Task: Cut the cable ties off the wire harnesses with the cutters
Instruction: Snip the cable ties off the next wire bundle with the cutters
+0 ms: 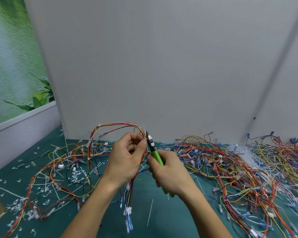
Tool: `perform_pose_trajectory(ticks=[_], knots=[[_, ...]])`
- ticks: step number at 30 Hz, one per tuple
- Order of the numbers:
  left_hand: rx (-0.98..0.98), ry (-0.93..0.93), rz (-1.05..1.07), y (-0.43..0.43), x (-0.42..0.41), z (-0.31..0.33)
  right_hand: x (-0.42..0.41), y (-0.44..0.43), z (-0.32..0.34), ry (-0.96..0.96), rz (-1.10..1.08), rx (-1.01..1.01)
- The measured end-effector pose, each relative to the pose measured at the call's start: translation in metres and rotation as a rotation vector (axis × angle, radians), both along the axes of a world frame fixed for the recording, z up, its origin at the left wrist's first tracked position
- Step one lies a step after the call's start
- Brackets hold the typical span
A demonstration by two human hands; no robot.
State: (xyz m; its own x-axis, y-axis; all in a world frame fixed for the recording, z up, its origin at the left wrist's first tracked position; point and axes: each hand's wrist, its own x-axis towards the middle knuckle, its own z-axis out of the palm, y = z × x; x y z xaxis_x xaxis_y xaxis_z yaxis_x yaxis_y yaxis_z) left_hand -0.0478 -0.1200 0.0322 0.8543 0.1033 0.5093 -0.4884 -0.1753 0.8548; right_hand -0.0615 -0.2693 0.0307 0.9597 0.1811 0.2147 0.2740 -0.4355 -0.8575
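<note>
Dangling nearest over the teal matted worktop [100,212]: the loose end of a thin multicoloured wire harness [130,188], tipped with white and blue plastic connectors, running up into the left hand [127,158]. Closing the grip of that hand round the bundle, thumb and forefinger pinching it just beside the blades. Wrapping the grip of the right hand [169,172] round the green-handled black-nosed cutters [156,156], nose pointing up and away, jaws standing nearly together at a small white plastic cable tie [150,137]; impossible to tell whether biting through.

Arching beyond the hands and looping back down to the left, more of the same harness.

Judging by looks: handling as light, limp and springy, tending to twist and slide, so calling for a pinch right next to the tie, keeping the wires taut. Treating the insulation as soft and easily nicked, so taking only the stiff strap between the tips.

Lying further off: white cut tie scraps [41,189] at left, a tangled heap of more coloured harnesses [248,165] at right. Standing behind everything, a grey wall panel [162,66].
</note>
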Motion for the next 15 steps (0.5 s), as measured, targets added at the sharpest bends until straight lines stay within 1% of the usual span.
perform_pose_trajectory(ticks=[4, 8, 10, 13, 15], knots=[[-0.015, -0.012, -0.012, 0.000, 0.000, 0.000, 0.001, -0.002, 0.002, 0.003, -0.011, 0.051], [-0.118, 0.012, -0.055, 0.000, 0.002, 0.001, 0.003, -0.009, 0.005, 0.081, -0.016, 0.242], [-0.146, 0.021, -0.064, 0.000, 0.003, 0.001, 0.003, -0.015, 0.010, 0.099, -0.029, 0.304], [-0.155, 0.017, -0.071, -0.001, 0.003, 0.000, 0.002, -0.021, 0.014, 0.096, -0.015, 0.297], [-0.149, 0.013, -0.074, -0.002, 0.003, 0.000, 0.001, -0.022, 0.015, 0.089, 0.006, 0.215]])
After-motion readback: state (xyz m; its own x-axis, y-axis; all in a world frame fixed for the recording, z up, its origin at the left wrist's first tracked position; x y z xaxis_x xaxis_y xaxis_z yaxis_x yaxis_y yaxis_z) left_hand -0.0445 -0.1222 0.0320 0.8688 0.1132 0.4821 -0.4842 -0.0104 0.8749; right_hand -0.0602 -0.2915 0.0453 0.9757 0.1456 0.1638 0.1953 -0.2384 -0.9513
